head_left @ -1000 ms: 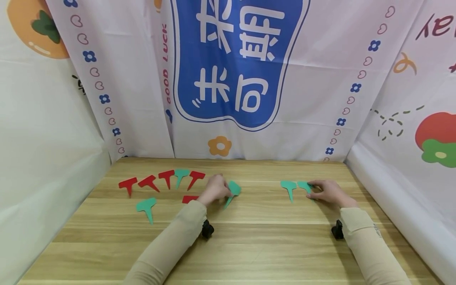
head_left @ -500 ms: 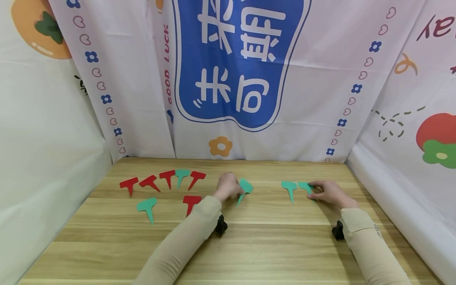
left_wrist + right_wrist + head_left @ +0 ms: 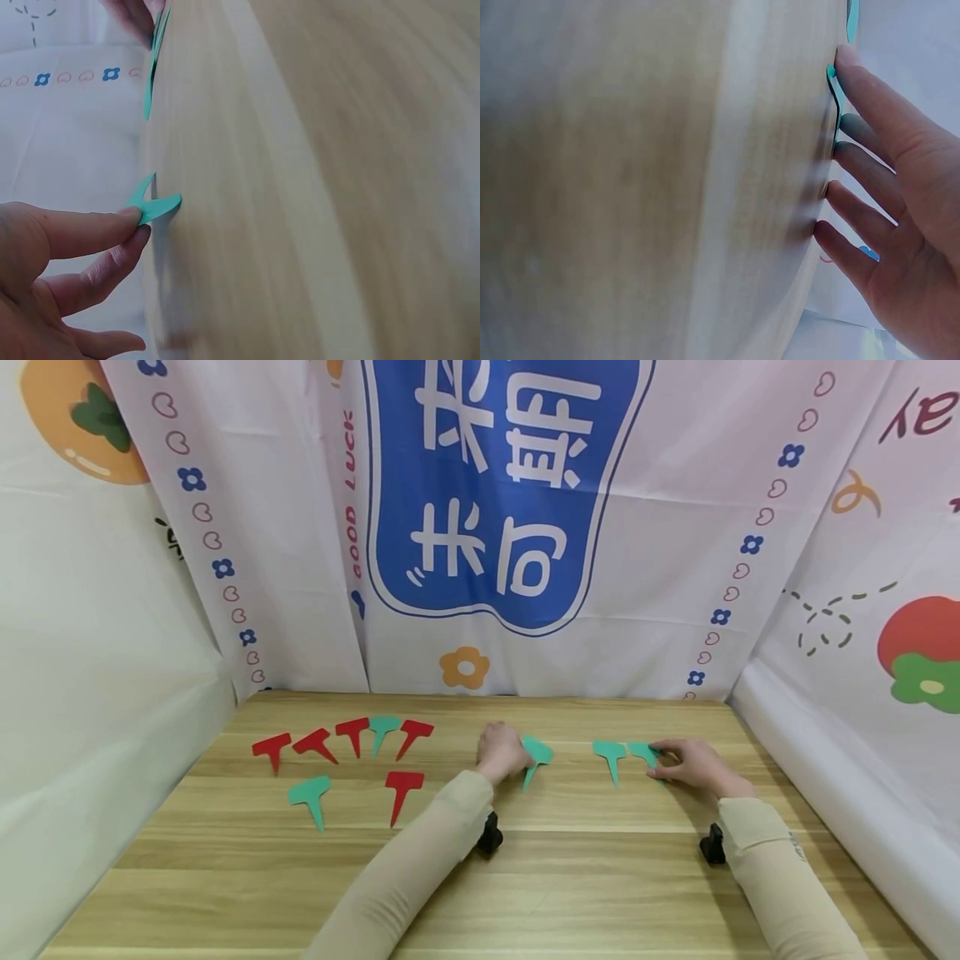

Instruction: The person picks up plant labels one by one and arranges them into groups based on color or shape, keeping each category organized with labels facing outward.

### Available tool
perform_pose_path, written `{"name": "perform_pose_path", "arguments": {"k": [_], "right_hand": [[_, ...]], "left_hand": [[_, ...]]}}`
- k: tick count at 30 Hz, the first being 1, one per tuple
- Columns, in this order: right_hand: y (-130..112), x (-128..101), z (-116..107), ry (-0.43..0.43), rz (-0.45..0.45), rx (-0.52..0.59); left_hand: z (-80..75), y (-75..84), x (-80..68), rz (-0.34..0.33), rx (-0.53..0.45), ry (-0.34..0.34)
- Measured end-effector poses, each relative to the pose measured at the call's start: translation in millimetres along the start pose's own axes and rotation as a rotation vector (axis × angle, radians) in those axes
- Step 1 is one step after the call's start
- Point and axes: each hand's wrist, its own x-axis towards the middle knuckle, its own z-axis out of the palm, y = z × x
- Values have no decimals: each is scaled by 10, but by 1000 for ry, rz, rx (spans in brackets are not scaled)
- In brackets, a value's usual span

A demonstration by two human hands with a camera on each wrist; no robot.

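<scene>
One green T-shaped tag (image 3: 537,750): pinched by your left hand (image 3: 504,752), thumb against fingers, over the surface (image 3: 570,877).
Right hand (image 3: 692,767): yours is spread, fingers touching the far-right green tag (image 3: 642,750).
Middle green tag (image 3: 610,750): on the surface between your hands — just beside the far-right one.
Left side: five red tags (image 3: 405,781), two other green tags (image 3: 309,792).
</scene>
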Motion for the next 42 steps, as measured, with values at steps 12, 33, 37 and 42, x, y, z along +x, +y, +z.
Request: {"name": "perform_pose_path", "arguments": {"k": [12,33,37,42], "right_hand": [[-11,-13,3,-13,22,-1],[9,-6,-3,-16,36,-11],[-5,-7,-3,-12,37,-17],[-28,-5,-9,-13,38,-17]], "left_hand": [[148,222,-9,-39,-12,-11],[299,514,-25,-48,11,17],[321,543,-25,-46,-7,22],[366,561,0,-51,-17,35]]}}
